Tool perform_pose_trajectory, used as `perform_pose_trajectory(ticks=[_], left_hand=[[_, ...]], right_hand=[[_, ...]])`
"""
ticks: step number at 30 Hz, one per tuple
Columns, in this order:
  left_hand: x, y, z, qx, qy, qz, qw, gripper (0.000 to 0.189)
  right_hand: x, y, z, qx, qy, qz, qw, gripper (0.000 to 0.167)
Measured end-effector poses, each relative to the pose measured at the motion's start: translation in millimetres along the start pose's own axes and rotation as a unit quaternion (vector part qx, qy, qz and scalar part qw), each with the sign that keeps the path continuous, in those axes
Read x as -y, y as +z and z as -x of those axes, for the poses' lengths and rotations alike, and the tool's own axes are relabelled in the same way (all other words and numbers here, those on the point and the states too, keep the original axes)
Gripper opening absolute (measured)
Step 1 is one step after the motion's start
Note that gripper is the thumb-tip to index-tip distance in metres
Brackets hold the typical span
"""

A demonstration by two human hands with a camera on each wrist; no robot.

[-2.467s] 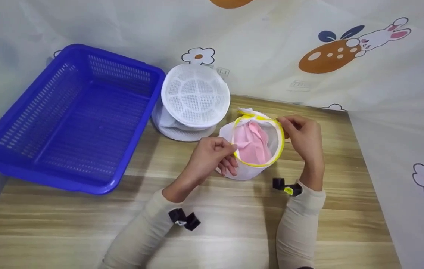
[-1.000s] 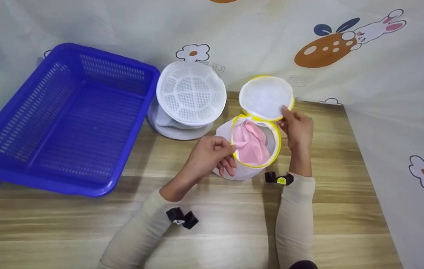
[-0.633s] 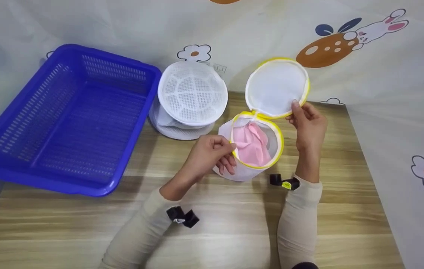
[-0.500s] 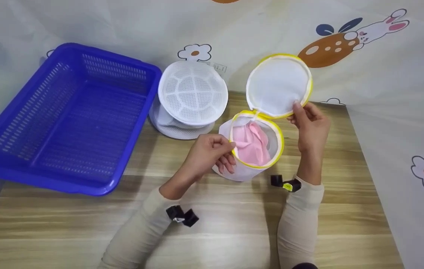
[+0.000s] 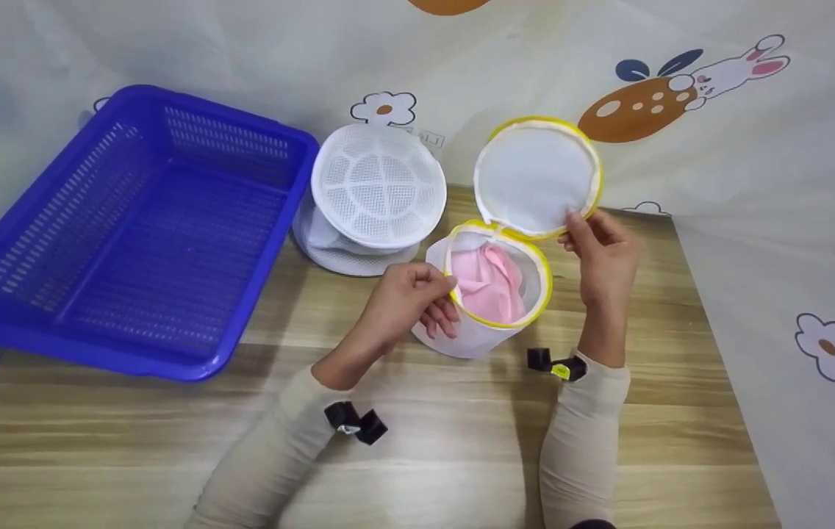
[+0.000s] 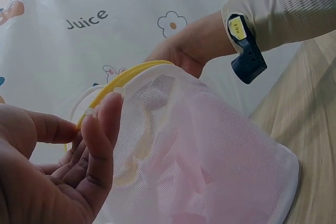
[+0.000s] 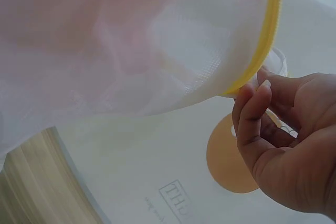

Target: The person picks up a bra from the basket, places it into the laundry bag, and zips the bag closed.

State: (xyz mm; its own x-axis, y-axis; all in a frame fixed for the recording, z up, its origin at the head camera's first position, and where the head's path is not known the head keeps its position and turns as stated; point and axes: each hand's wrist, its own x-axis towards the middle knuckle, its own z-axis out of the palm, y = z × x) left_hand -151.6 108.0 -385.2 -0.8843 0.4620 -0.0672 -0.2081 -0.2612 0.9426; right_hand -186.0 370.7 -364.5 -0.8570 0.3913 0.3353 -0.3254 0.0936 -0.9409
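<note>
A white mesh laundry bag (image 5: pixel 467 339) with a yellow zipper stands in the middle of the head view, its round mouth facing up. Inside it lies crumpled pink cloth (image 5: pixel 489 290); its kind is unclear. My left hand (image 5: pixel 406 305) pinches the left of the bag's rim between thumb and fingers. With thumb and fingertips my right hand (image 5: pixel 603 257) holds the lower right edge of the bag's round lid (image 5: pixel 535 175), which is raised behind the mouth. In the left wrist view the pink shows through the mesh side (image 6: pixel 210 156).
A blue plastic basket (image 5: pixel 190 250) stands on the left of the wooden table (image 5: pixel 417 455). Between it and the bag, a white mesh piece with a round ribbed top (image 5: pixel 379 184) leans over a grey-white round base (image 5: pixel 359 263). A printed cloth wall (image 5: pixel 506 66) borders the back.
My right hand has moved from the right of the rim to the lid, which swung up and back off the mouth. Lately the lid dipped slightly. The left hand keeps its hold.
</note>
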Motion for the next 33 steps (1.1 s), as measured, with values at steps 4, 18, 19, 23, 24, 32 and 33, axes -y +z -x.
perform_pose_trajectory(ticks=[4,18,19,23,24,32,33], left_hand=[[2.3,0.3,-0.7,-0.005,0.004,0.006,1.0,0.019],[4.6,-1.6,-0.2,-0.027,0.01,0.028,0.9992,0.02],[5.4,-1.6,-0.3,-0.03,0.007,0.031,0.999,0.021],[7.4,-2.2,1.1,-0.051,-0.006,0.039,0.9979,0.025],[7.6,-2.5,1.3,-0.055,-0.008,0.04,0.9976,0.025],[6.7,-1.0,-3.2,-0.043,0.007,0.054,0.9976,0.023],[6.5,-0.8,-3.8,-0.041,0.011,0.054,0.9976,0.023]], right_hand=[[-1.0,-0.5,0.0,0.0,0.009,-0.003,1.0,0.024],[-2.7,0.1,0.7,0.015,-0.022,0.019,0.9995,0.02],[-3.8,0.4,0.7,0.015,-0.024,0.022,0.9993,0.02],[-6.2,4.5,1.1,0.027,-0.017,0.023,0.9992,0.019],[-6.2,5.2,1.4,0.032,-0.017,0.027,0.999,0.019],[0.6,-5.3,1.7,0.064,-0.041,0.002,0.9971,0.016],[1.5,-7.1,1.9,0.071,-0.042,-0.007,0.9966,0.015]])
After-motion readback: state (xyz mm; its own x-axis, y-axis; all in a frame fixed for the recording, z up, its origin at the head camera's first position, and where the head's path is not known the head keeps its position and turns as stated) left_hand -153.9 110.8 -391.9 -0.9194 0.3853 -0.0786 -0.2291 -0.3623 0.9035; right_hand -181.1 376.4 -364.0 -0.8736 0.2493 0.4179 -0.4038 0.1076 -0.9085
